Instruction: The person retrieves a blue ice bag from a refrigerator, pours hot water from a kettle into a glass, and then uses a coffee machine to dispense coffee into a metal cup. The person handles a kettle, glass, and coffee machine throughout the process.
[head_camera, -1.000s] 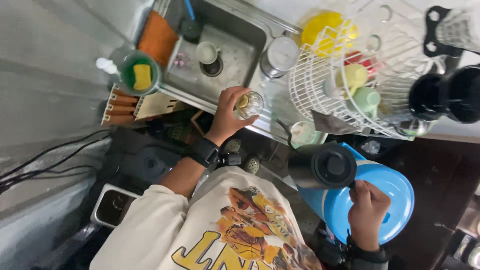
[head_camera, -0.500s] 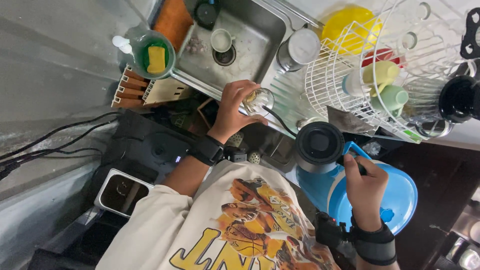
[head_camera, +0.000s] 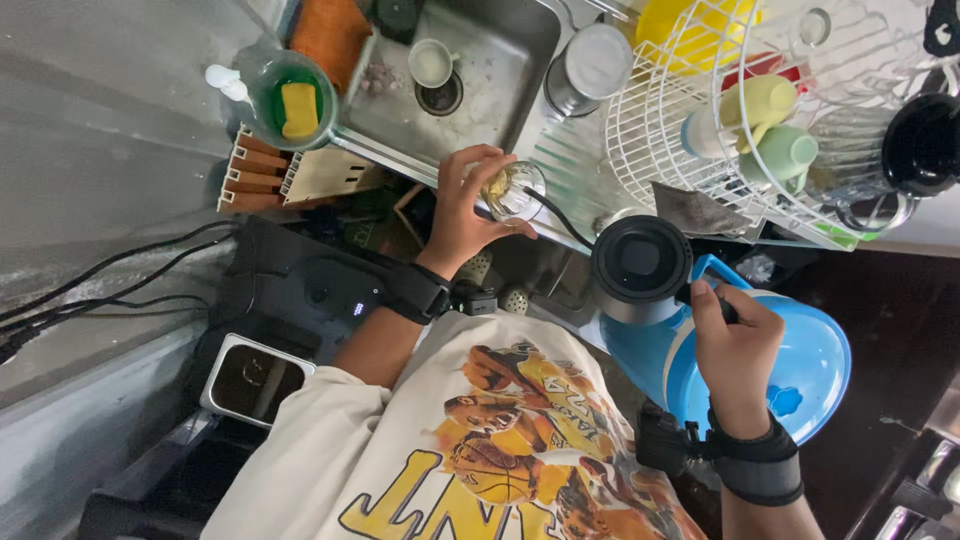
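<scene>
My left hand (head_camera: 462, 215) is wrapped around a small clear glass (head_camera: 515, 190) at the front edge of the steel sink (head_camera: 500, 110). There is something yellowish inside the glass. My right hand (head_camera: 735, 345) grips the handle of a black jug (head_camera: 640, 262), which is seen from above to the right of the glass. The jug hangs over a blue plastic bucket (head_camera: 800, 370). A thin dark line runs from the glass toward the jug.
A white cup (head_camera: 432, 62) lies in the sink near the drain. A steel canister (head_camera: 585, 68) stands beside a white wire dish rack (head_camera: 650, 140) holding cups and a yellow bowl (head_camera: 680, 20). A green bowl with a yellow sponge (head_camera: 297, 100) sits at the left.
My right hand has come up from the bucket to the jug's handle. The jug now sits closer to the glass. My left hand stays on the glass.
</scene>
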